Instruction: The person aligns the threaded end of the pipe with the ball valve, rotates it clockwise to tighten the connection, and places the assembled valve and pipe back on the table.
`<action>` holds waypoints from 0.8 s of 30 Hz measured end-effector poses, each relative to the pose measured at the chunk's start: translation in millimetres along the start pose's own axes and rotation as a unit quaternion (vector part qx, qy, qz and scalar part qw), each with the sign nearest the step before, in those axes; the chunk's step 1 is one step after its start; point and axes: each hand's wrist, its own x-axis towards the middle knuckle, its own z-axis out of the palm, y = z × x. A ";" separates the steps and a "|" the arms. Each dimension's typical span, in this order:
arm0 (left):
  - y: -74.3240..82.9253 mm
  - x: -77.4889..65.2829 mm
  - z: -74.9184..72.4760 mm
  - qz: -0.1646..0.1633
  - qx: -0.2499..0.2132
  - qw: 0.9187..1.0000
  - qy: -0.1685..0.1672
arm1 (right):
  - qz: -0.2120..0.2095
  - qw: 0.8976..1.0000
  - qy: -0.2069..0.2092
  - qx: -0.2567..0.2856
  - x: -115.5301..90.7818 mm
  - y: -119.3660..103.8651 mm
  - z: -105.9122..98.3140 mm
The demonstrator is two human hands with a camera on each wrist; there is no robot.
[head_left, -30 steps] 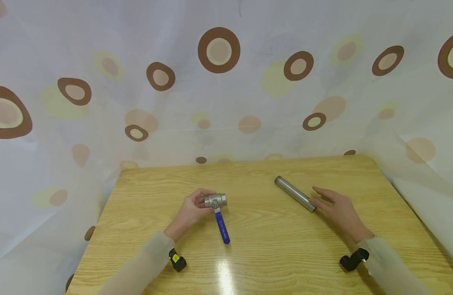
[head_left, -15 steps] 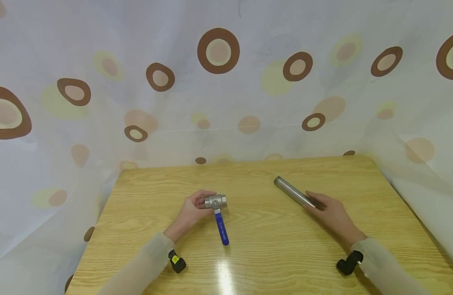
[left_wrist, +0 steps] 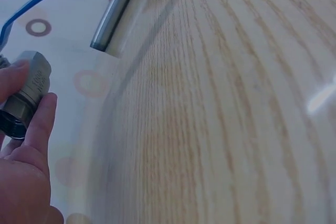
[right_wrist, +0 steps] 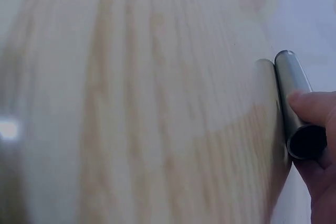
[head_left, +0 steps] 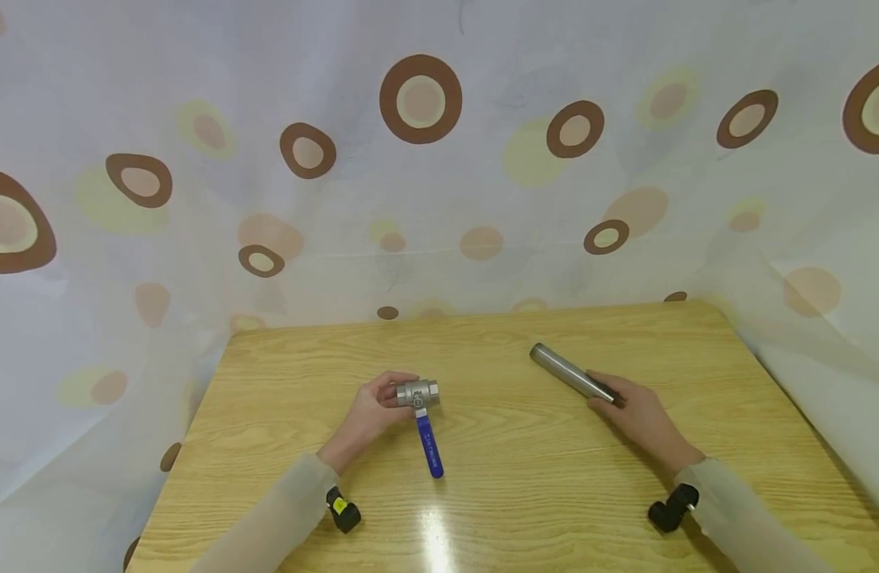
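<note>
In the head view my left hand point(head_left: 371, 404) grips a metal ball valve point(head_left: 418, 393) by its left end. The valve's long blue lever point(head_left: 429, 448) points toward me and slightly right. The left wrist view shows thumb and fingers around the valve body point(left_wrist: 35, 77), with one threaded opening facing the camera. To the right, a smooth steel pipe point(head_left: 562, 369) slants across the table, far end to the left. My right hand point(head_left: 643, 412) pinches its near end. In the right wrist view the thumb lies on top of the pipe point(right_wrist: 292, 77), beside its open end.
Both hands work over a wood-grain table point(head_left: 482, 493). A pale sheet with brown and yellow circles point(head_left: 439, 191) hangs behind the table and along both sides. Each wrist wears a small black camera, such as the right one point(head_left: 672, 509).
My right hand has moved left onto the near end of the pipe, and its fingers have closed on it. The left hand keeps holding the ball valve in the same place.
</note>
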 end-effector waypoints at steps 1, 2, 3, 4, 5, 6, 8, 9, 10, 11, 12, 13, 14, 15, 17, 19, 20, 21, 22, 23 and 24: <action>0.0 -0.3 0.0 0.001 0.001 1.000 0.000 | -0.001 1.000 0.000 -0.001 0.1 0.0 0.5; -0.3 -0.3 0.0 0.001 0.003 1.000 -0.001 | -0.001 1.000 -0.001 -0.001 0.1 0.0 0.8; -0.4 -0.6 -0.1 0.002 0.004 1.000 -0.001 | -0.003 1.000 -0.001 -0.002 0.2 0.2 1.1; -0.7 -0.8 -0.2 0.003 0.005 1.000 -0.002 | -0.004 1.000 -0.003 -0.002 0.2 0.0 1.4; -0.9 -1.0 -0.2 0.003 0.005 1.000 -0.002 | -0.007 1.000 -0.003 -0.003 0.3 -0.1 1.7; -1.2 -1.1 -0.3 0.003 0.006 1.000 -0.002 | -0.009 1.000 -0.002 -0.002 0.4 -0.2 1.9; -1.7 -1.0 -0.2 0.002 0.007 1.000 -0.001 | -0.011 1.000 0.000 0.003 0.8 -0.9 2.0; -1.5 -1.1 -0.1 0.002 0.007 1.000 0.000 | -0.010 1.000 0.002 0.006 1.0 -1.2 2.2; -1.7 -1.0 0.0 0.003 0.007 1.000 0.001 | -0.009 1.000 0.006 0.008 1.2 -1.6 2.2; -1.8 -0.7 0.1 0.003 0.007 1.000 0.001 | -0.008 1.000 0.009 0.008 1.3 -1.7 2.4; -1.8 -0.4 0.3 0.003 0.007 1.000 0.001 | -0.006 1.000 0.012 0.008 1.3 -1.9 2.4; -1.8 -0.1 0.4 0.002 0.007 1.000 0.002 | -0.004 1.000 0.014 0.007 1.2 -2.1 2.5; -1.7 0.0 0.5 0.002 0.007 1.000 0.003 | -0.003 1.000 0.016 0.006 1.2 -2.1 2.5; -1.2 0.1 0.6 0.002 0.007 1.000 0.003 | 0.001 1.000 0.018 0.006 1.1 -2.0 2.3; -0.5 0.5 0.9 0.002 0.007 1.000 0.003 | 0.008 1.000 0.019 0.010 1.2 -2.3 1.3; 0.6 0.3 1.0 0.003 0.007 1.000 0.002 | 0.011 1.000 0.020 0.017 1.9 -2.8 -0.4; 1.2 0.3 1.1 0.004 0.007 1.000 0.002 | 0.012 1.000 0.021 0.020 2.6 -3.2 -1.3; 1.5 0.3 1.2 0.005 0.008 1.000 0.001 | 0.014 0.999 0.021 0.023 3.2 -3.6 -2.3; 1.7 0.3 1.2 0.005 0.009 1.000 0.001 | 0.014 0.999 0.023 0.022 3.8 -3.8 -2.8; 1.9 0.3 1.2 0.006 0.009 1.000 0.000 | 0.012 0.999 0.025 0.018 4.5 -3.6 -3.0; 2.0 0.3 1.2 0.005 0.009 1.000 -0.001 | 0.010 1.000 0.026 0.012 5.1 -3.2 -2.9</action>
